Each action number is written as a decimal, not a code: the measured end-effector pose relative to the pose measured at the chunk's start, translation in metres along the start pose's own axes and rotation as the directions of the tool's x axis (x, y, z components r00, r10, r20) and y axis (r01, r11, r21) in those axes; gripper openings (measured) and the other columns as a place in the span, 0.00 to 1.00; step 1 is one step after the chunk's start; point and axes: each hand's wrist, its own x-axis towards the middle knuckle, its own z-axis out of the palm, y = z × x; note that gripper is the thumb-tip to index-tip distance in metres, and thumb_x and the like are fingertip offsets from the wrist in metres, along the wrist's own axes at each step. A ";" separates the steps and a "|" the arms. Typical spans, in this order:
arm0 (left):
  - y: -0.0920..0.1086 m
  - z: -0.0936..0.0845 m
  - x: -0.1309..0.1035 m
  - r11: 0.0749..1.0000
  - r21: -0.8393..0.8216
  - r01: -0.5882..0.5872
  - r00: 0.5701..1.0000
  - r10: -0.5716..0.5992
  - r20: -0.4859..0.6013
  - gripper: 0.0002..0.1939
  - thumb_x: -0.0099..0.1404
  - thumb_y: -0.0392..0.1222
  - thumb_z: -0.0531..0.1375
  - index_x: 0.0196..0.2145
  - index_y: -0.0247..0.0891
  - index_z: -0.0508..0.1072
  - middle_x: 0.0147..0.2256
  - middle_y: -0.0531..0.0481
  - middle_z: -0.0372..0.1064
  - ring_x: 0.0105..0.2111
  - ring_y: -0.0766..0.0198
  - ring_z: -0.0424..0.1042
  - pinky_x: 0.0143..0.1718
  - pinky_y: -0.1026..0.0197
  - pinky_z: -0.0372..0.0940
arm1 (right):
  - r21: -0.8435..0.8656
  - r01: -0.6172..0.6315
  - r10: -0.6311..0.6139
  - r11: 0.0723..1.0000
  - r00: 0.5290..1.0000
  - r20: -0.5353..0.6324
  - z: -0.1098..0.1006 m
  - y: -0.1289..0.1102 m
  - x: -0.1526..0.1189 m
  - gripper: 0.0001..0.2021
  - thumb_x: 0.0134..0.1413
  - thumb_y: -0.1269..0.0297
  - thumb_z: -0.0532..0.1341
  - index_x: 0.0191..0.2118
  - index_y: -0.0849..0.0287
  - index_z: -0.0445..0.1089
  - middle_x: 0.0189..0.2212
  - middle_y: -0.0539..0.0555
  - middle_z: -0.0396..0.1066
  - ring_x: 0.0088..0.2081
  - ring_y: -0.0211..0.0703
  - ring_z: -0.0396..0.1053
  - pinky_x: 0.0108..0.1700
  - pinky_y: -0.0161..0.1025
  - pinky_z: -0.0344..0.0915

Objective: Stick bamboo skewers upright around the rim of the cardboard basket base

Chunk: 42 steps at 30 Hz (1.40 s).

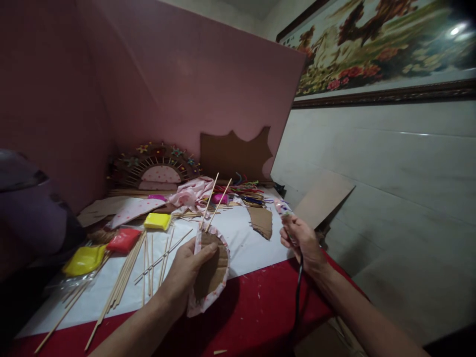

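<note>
While left fingers point(207, 253) grip cardboard point(213, 271), clear packet point(80, 267) apart, yellow block point(85, 259) inside.

No lettering can be read; the small dark marks point(293, 38) on the framed painting point(372, 54), above the right hand point(303, 241), are illegible.

On the red table point(260, 307) lies white paper point(243, 250) strewn with sticks point(124, 272).

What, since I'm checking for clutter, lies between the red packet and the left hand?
In the head view, thin sticks, some crossed, lie on the white sheet between the red packet and left hand.
</note>
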 end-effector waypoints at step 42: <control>0.006 0.009 -0.011 0.994 0.109 0.026 0.989 -0.042 0.140 0.08 0.53 0.40 0.60 0.32 0.34 0.71 0.26 0.46 0.72 0.24 0.63 0.68 0.26 0.62 0.60 | -0.378 0.029 0.184 0.925 0.837 0.516 0.043 -0.063 -0.062 0.13 0.51 0.58 0.58 0.42 0.55 0.70 0.38 0.54 0.71 0.44 0.48 0.65 0.49 0.42 0.60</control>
